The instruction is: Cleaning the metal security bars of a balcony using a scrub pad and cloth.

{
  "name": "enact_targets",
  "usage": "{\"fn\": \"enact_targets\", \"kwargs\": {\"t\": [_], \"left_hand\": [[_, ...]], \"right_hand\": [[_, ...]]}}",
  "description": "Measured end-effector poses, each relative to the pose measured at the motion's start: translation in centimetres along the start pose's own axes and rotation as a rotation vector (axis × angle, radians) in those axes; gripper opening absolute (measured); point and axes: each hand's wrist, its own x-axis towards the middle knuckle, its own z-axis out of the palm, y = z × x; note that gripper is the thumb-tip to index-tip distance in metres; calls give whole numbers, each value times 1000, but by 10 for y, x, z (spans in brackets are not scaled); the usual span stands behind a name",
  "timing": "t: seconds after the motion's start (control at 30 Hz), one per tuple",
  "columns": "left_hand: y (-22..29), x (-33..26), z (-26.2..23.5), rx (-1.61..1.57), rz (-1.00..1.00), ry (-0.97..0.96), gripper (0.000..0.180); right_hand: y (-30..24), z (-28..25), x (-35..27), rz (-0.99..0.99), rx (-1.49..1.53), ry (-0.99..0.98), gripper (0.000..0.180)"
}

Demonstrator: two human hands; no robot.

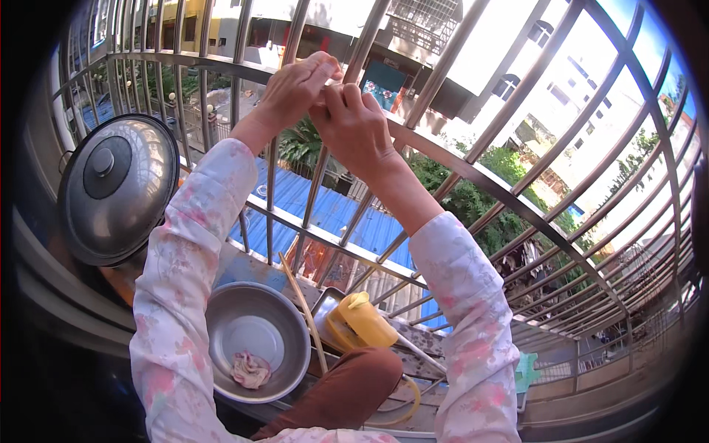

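My left hand (295, 90) and my right hand (356, 133) are raised together at the horizontal rail of a metal window cage (255, 72). Their fingertips meet, curled and pressed close. Between them, whatever they pinch is mostly hidden; only a small pale bit shows. Both forearms, in floral sleeves, reach up from the lower edge. Below the hands, a steel basin (297, 325) stands on the cage floor, with a crumpled pinkish-white piece (251, 370), perhaps cloth or meat, lying inside it.
A large pan with a domed lid (122, 188) stands at the left. Right of the basin lie a thin wooden stick (303, 310) and a yellow plastic jug (363, 322) in a metal tray. My brown-clad knee (347, 387) is near the jug. A blue roof (332, 207) lies beyond the bars.
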Motion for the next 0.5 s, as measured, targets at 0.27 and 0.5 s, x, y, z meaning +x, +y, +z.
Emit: {"fn": "enact_targets", "kwargs": {"t": [0.27, 0.5], "left_hand": [[-74, 8, -66, 425, -1, 524, 47], [-53, 12, -43, 460, -300, -22, 76]], "right_hand": [[68, -104, -107, 7, -168, -134, 18], [53, -78, -75, -102, -135, -136, 16]]}}
